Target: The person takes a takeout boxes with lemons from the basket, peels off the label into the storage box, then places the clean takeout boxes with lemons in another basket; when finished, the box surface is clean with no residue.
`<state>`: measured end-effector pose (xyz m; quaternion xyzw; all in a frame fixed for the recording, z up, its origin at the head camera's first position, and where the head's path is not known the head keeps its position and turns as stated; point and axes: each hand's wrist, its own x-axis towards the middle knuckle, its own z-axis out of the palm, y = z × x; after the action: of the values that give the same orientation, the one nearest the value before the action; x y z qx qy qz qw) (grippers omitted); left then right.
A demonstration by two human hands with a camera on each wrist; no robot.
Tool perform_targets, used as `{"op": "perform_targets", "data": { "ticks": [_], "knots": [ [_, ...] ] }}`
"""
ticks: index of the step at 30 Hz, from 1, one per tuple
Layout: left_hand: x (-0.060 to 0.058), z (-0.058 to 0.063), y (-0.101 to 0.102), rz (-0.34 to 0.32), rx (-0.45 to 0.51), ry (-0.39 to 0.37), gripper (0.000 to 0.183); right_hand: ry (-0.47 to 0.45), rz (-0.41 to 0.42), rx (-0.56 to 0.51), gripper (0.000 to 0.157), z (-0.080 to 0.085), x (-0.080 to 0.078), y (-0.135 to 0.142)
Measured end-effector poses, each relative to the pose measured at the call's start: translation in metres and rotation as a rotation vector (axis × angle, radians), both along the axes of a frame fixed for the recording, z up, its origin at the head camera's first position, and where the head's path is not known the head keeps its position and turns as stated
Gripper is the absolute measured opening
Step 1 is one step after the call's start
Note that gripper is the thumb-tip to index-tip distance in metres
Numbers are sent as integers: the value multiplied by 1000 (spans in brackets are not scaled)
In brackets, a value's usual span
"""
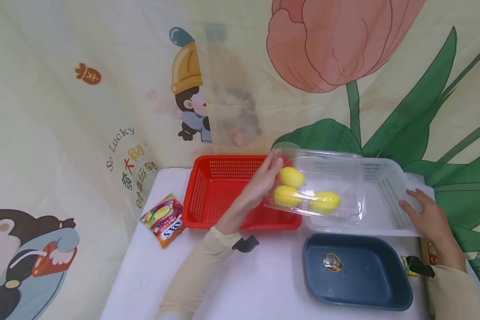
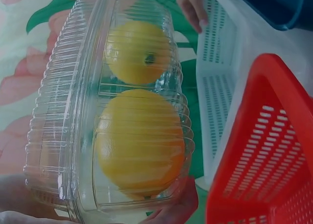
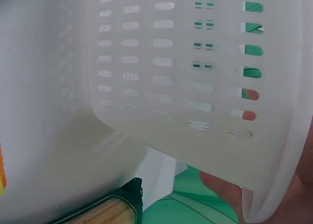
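Note:
My left hand (image 1: 262, 180) holds the left end of a clear plastic clamshell box (image 1: 350, 184). Several lemon-like yellow fruits (image 1: 292, 177) show through its walls; in the left wrist view one large yellow fruit (image 2: 141, 143) lies nearest the hand. The box is above the gap between a red basket (image 1: 216, 191) and a white basket (image 1: 384, 191), overlapping both from the head camera. At the white basket's right end, my right hand (image 1: 434, 220) grips the rim. Through the slots of the basket wall (image 3: 161, 77), bits of fingers show in the right wrist view.
A dark blue basin (image 1: 356, 271) with a round sticker stands in front of the white basket. Left of the red basket lies a colourful FOX'S candy bag (image 1: 166, 220). Beside the basin is a partly hidden package (image 3: 107, 212). A printed curtain (image 1: 232, 89) hangs behind the table.

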<state>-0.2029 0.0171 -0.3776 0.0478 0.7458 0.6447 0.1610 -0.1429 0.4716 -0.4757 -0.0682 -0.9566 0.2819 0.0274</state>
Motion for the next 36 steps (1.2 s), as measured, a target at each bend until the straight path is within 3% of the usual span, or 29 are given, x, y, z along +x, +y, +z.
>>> {"op": "perform_targets", "data": {
  "ticks": [15,25,36],
  "knots": [
    [-9,3,63,10,28,12,66,26,-4,-2,65,-2,-1,-1],
    [-5,-10,94,44,11,30,64,68,-15,5,55,-5,0,-1],
    [-2,-21,116,87,17,17,61,76,-20,-7,57,-7,-1,1]
  ]
}}
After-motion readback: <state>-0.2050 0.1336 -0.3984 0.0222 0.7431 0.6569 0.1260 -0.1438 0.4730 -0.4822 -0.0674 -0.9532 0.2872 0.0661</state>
